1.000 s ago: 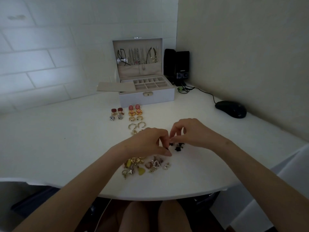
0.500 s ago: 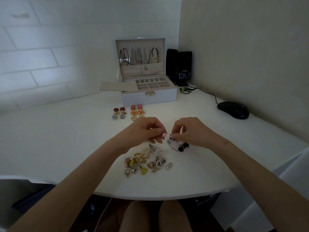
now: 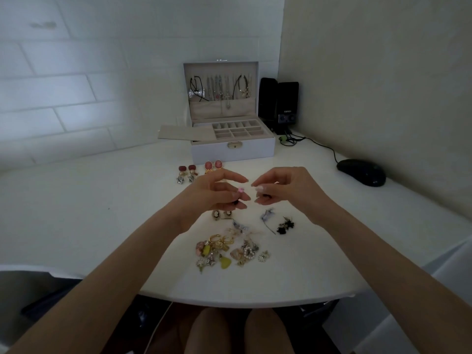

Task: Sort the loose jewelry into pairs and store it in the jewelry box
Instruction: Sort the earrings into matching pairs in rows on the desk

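Small dark piece (image 3: 234, 202) pinched in left hand (image 3: 217, 195) fingers, too small to identify, dark speck (image 3: 265, 197) under right hand (image 3: 283, 187) fingers, grip indeterminable, pink earrings (image 3: 213, 165) part-covered by left hand, heap (image 3: 224, 251) pieces indistinct, forearms (image 3: 102, 290) cut by lower edge.

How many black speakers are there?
2. One speaker stands just right of the jewelry box; the other speaker stands right of that, nearer the side wall. None seem hidden.
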### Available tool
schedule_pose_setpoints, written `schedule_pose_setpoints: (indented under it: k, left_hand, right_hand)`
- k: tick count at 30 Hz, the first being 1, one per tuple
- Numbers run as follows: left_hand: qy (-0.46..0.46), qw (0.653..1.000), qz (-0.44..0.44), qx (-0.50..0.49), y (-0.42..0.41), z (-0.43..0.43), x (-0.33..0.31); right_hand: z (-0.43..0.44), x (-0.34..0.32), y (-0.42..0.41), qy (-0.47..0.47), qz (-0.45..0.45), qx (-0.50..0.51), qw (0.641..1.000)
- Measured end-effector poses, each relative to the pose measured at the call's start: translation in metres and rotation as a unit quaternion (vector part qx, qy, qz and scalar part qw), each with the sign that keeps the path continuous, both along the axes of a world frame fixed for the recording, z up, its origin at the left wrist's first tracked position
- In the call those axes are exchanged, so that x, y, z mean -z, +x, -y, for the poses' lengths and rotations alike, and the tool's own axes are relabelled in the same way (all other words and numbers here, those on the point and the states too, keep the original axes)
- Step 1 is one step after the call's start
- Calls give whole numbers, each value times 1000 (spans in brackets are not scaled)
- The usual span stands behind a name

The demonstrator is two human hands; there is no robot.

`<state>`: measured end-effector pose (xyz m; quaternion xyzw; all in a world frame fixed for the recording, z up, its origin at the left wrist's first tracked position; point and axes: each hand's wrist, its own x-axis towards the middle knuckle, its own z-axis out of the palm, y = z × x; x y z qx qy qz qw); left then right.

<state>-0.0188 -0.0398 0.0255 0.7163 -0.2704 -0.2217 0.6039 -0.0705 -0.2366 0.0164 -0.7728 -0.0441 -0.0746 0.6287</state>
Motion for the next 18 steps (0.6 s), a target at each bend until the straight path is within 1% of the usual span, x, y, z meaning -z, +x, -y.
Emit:
schedule_pose_setpoints:
  k: [7,15,18]
  left_hand:
    - [3,1000,4,-23,1,-7,0]
    - [21,996,60,-66,4,-10,2]
    - [9,993,64,-96,6,-12,2]
  right_hand:
    - [-9,-2,7,-5,12,-19,1000]
    - [-15,-1,7,1,-7,-37,999]
    - [-17,0,8,12,-1,-33,999]
